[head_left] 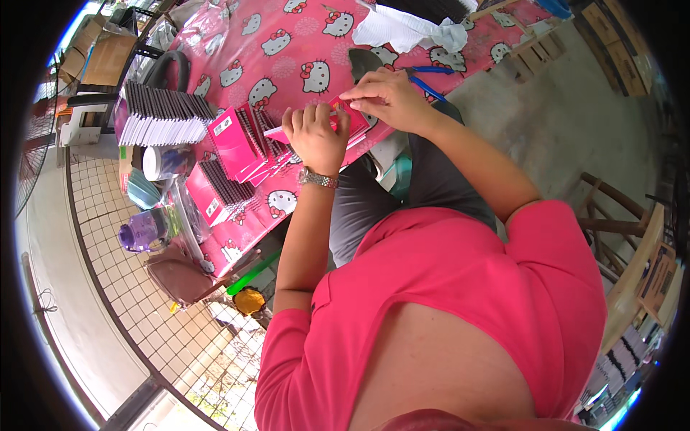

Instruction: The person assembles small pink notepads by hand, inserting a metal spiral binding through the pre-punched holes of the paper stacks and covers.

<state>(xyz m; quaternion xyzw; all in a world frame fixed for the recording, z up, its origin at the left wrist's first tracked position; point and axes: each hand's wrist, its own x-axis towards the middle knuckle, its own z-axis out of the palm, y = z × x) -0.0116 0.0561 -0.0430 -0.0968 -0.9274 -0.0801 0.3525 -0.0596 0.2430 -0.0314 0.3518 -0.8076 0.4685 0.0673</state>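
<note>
My left hand [316,136], with a metal-band watch at its wrist, is closed with its fingers curled over a pink spiral notebook [356,123] at the table's near edge. Thumb and forefinger of my right hand [392,100] are pinched together at the notebook's far edge; anything tiny between them is hidden. To the left of my left hand, several pink spiral notebooks [233,144] lie fanned and overlapping. Beyond my right hand rest blue-handled pliers [430,70], beside a dark grey flat piece [364,65].
A tall row of spiral-bound notebooks [164,116] and a smaller pink stack [215,190] stand left. Near them are a white tub [159,163] and a purple bottle [144,231]. White crumpled paper [410,30] lies at the back of the pink patterned tablecloth [284,82].
</note>
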